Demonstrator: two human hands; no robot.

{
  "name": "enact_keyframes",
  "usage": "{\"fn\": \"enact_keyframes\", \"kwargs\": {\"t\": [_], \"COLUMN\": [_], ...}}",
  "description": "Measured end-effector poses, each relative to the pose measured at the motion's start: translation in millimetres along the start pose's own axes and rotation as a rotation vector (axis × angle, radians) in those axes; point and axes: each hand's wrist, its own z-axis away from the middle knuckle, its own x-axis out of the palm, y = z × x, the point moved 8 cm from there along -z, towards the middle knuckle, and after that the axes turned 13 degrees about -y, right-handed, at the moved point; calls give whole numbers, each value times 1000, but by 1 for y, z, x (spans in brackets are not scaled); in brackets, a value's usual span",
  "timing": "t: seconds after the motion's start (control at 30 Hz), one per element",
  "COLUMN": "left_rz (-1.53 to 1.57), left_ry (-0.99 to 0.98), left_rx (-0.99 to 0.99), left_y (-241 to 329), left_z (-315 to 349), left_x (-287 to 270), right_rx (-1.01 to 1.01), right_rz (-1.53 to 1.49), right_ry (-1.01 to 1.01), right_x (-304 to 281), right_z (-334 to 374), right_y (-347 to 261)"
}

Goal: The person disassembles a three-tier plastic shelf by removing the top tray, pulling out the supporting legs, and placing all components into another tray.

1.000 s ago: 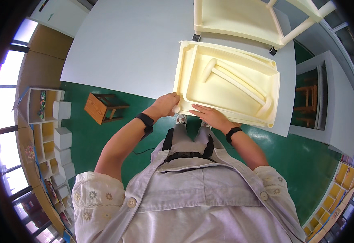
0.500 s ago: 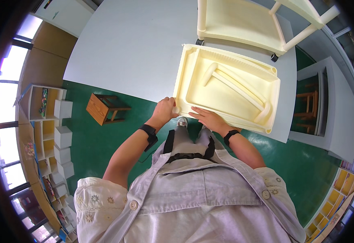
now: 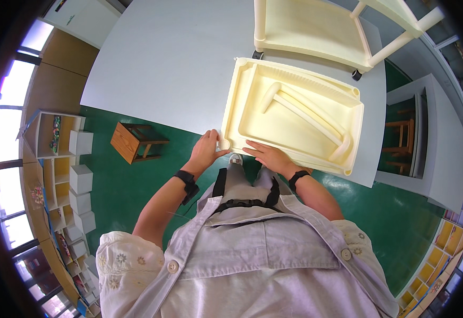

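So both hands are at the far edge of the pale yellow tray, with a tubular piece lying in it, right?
Not quite: the head view shows the left hand and right hand at the near edge of the tray. The tubular piece does lie in it.

Tray [image 3: 231, 106] on table [image 3: 152, 69], at its front edge, toward right end; loose frame piece [image 3: 308, 115] lies inside tray. Wheeled cart [image 3: 313, 32] stands on table, directly behind tray. Left hand [image 3: 205, 152] at tray's front left corner; right hand [image 3: 271, 158] at its front rim. Stool [image 3: 129, 142] on floor [image 3: 390, 228], left of person. Shelves [image 3: 46, 135] farther left. Desk-like unit [image 3: 443, 138] right of table
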Motion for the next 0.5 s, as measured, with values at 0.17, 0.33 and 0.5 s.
{"fn": "enact_keyframes", "kwargs": {"t": [0.17,0.33,0.5], "left_rz": [-172,-236,-190], "left_ry": [-45,-28,-28], "left_rx": [-84,-29,-30], "left_y": [-3,-2,1], "left_z": [7,5,7], "left_x": [5,3,-2], "right_rx": [-1,16,4], "right_rz": [-5,17,40], "right_ry": [10,-34,-31], "right_x": [-1,-3,-2], "right_z": [-3,-3,-2], "right_y": [-1,-5,-6]}}
